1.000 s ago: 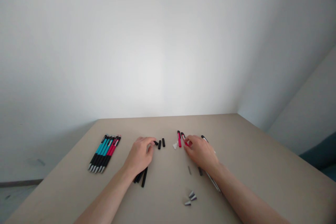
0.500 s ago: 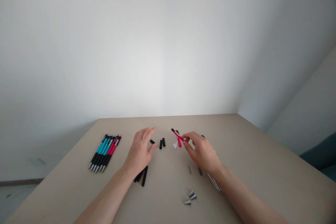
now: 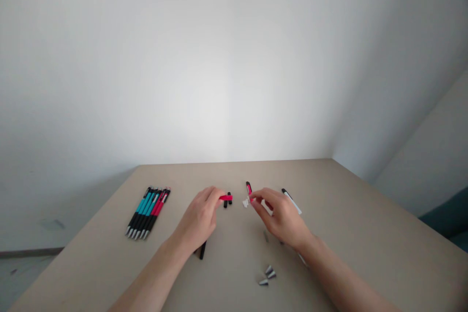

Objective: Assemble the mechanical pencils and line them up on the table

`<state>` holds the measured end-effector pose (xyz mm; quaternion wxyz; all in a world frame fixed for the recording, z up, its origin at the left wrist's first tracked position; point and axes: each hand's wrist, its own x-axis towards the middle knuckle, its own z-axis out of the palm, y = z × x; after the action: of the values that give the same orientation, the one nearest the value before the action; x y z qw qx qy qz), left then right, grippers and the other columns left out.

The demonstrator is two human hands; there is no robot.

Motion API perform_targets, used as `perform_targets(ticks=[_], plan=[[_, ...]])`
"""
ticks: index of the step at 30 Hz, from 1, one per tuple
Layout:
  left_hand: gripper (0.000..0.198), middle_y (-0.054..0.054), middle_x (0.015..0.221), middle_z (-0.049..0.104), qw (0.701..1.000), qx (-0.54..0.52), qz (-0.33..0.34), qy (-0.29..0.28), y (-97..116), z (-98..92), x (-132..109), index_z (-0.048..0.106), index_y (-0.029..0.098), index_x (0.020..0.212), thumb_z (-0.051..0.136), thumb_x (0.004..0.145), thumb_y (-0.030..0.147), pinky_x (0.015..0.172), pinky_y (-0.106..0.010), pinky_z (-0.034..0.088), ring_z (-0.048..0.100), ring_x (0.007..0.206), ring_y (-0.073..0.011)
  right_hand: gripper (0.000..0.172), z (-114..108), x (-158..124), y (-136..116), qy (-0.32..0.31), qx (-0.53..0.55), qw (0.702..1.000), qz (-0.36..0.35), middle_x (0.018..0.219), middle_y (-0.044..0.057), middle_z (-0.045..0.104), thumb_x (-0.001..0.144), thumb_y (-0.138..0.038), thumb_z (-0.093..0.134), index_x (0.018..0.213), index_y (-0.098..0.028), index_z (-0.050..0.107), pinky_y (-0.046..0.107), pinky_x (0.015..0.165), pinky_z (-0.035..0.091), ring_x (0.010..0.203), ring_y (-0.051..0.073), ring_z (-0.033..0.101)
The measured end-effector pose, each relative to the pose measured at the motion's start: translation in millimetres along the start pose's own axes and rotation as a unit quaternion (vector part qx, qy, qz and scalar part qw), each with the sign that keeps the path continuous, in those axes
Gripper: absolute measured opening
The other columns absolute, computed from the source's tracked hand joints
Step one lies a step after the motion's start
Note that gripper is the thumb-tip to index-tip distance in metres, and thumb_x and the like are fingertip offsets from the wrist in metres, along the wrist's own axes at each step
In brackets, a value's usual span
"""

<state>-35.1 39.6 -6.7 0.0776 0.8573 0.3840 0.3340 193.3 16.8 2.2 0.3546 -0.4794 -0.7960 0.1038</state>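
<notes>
My left hand (image 3: 199, 217) pinches a short red pen barrel (image 3: 226, 198) between thumb and forefinger, just above the table. My right hand (image 3: 281, 215) has its fingertips pressed together beside some small white parts (image 3: 244, 203); what they pinch is too small to make out. Another red barrel with a black end (image 3: 249, 187) lies just behind those fingertips. Short black pieces (image 3: 228, 201) sit behind the held barrel.
Several finished teal and red pens (image 3: 148, 212) lie in a row at the left of the beige table (image 3: 365, 234). A white rod with a black tip (image 3: 291, 200) lies behind my right hand. Silver tips (image 3: 267, 275) and a black sleeve (image 3: 202, 250) lie nearer me.
The red barrel that my right hand lifted is now pinched in my left hand. My left hand rose off the black pieces, and my right fingertips dropped to the white parts.
</notes>
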Motion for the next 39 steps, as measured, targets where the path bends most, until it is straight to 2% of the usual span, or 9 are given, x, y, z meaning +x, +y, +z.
perform_targets(ticks=[2, 5, 9, 13, 18, 21, 26, 31, 39], plan=[[0.019, -0.005, 0.089, 0.056, 0.999, -0.009, -0.031, 0.013, -1.9, -1.3, -2.4, 0.050, 0.018, 0.101, 0.034, 0.094, 0.013, 0.074, -0.030, 0.043, 0.053, 0.083, -0.0175, 0.017, -6.1, 0.2, 5.6, -0.014, -0.030, 0.999, 0.030, 0.081, 0.004, 0.067, 0.086, -0.021, 0.049, 0.093, -0.020, 0.065, 0.026, 0.069, 0.042, 0.074, 0.017, 0.061], [0.016, -0.004, 0.087, 0.057, 0.999, -0.018, -0.047, 0.008, -1.1, -2.3, -3.5, 0.051, 0.019, 0.096, 0.036, 0.095, 0.023, 0.073, -0.030, 0.043, 0.054, 0.080, -0.0173, 0.015, -14.0, -0.4, 8.6, -0.087, -0.079, 0.991, 0.067, 0.075, 0.002, 0.069, 0.080, -0.020, 0.053, 0.083, -0.020, 0.067, 0.025, 0.066, 0.040, 0.070, 0.016, 0.062], [0.020, -0.003, 0.081, 0.059, 0.999, -0.034, -0.032, -0.010, 3.9, -3.5, -3.5, 0.052, 0.019, 0.087, 0.036, 0.096, 0.028, 0.069, -0.028, 0.042, 0.054, 0.074, -0.0158, 0.012, -18.9, -2.0, 2.4, -0.193, -0.125, 0.970, 0.080, 0.065, 0.001, 0.068, 0.071, -0.019, 0.057, 0.071, -0.020, 0.068, 0.024, 0.060, 0.037, 0.062, 0.015, 0.060], [0.024, -0.002, 0.073, 0.058, 0.997, -0.057, -0.003, -0.045, 10.5, -3.3, -5.8, 0.052, 0.019, 0.085, 0.032, 0.096, 0.025, 0.061, -0.025, 0.040, 0.053, 0.065, -0.0138, 0.009, -18.2, -3.5, -4.1, -0.234, -0.150, 0.956, 0.088, 0.063, 0.002, 0.069, 0.068, -0.023, 0.061, 0.065, -0.021, 0.069, 0.024, 0.057, 0.035, 0.062, 0.016, 0.060], [0.020, -0.001, 0.070, 0.056, 0.995, -0.081, 0.017, -0.063, 12.7, 0.9, -8.6, 0.054, 0.018, 0.089, 0.034, 0.094, 0.017, 0.059, -0.023, 0.040, 0.052, 0.062, -0.0124, 0.010, -13.2, -5.4, -3.5, -0.241, -0.146, 0.956, 0.084, 0.065, 0.002, 0.070, 0.067, -0.019, 0.061, 0.066, -0.021, 0.070, 0.024, 0.059, 0.036, 0.063, 0.017, 0.061], [0.021, -0.002, 0.073, 0.057, 0.996, -0.077, 0.010, -0.039, 8.1, 2.7, -7.9, 0.054, 0.018, 0.093, 0.034, 0.092, 0.014, 0.063, -0.023, 0.042, 0.054, 0.066, -0.0131, 0.013, -9.5, -6.0, -3.5, -0.234, -0.139, 0.959, 0.076, 0.064, 0.002, 0.069, 0.069, -0.017, 0.059, 0.067, -0.021, 0.071, 0.025, 0.059, 0.036, 0.063, 0.017, 0.061], [0.018, -0.004, 0.077, 0.062, 0.996, 0.001, -0.089, 0.027, -6.0, 2.6, -3.3, 0.054, 0.018, 0.088, 0.037, 0.092, 0.018, 0.064, -0.026, 0.043, 0.057, 0.070, -0.0164, 0.015, -3.7, -6.2, -4.6, -0.218, -0.116, 0.967, 0.069, 0.067, 0.002, 0.069, 0.074, -0.018, 0.056, 0.071, -0.022, 0.071, 0.024, 0.058, 0.035, 0.064, 0.016, 0.060], [0.016, -0.004, 0.075, 0.062, 0.986, 0.044, -0.161, 0.022, -17.5, 3.3, -2.0, 0.055, 0.018, 0.081, 0.041, 0.089, 0.017, 0.064, -0.027, 0.041, 0.058, 0.069, -0.0169, 0.015, -2.0, -5.7, -4.5, -0.213, -0.095, 0.970, 0.070, 0.069, 0.001, 0.069, 0.075, -0.018, 0.057, 0.078, -0.023, 0.070, 0.023, 0.059, 0.035, 0.066, 0.015, 0.060], [0.023, -0.001, 0.069, 0.060, 0.991, -0.016, -0.131, -0.011, -9.0, 4.7, -1.9, 0.055, 0.018, 0.073, 0.043, 0.091, 0.027, 0.060, -0.024, 0.038, 0.054, 0.062, -0.0139, 0.014, -0.7, -3.5, 0.5, -0.187, -0.106, 0.971, 0.102, 0.071, 0.000, 0.070, 0.078, -0.021, 0.056, 0.079, -0.023, 0.070, 0.024, 0.062, 0.038, 0.067, 0.015, 0.061]])
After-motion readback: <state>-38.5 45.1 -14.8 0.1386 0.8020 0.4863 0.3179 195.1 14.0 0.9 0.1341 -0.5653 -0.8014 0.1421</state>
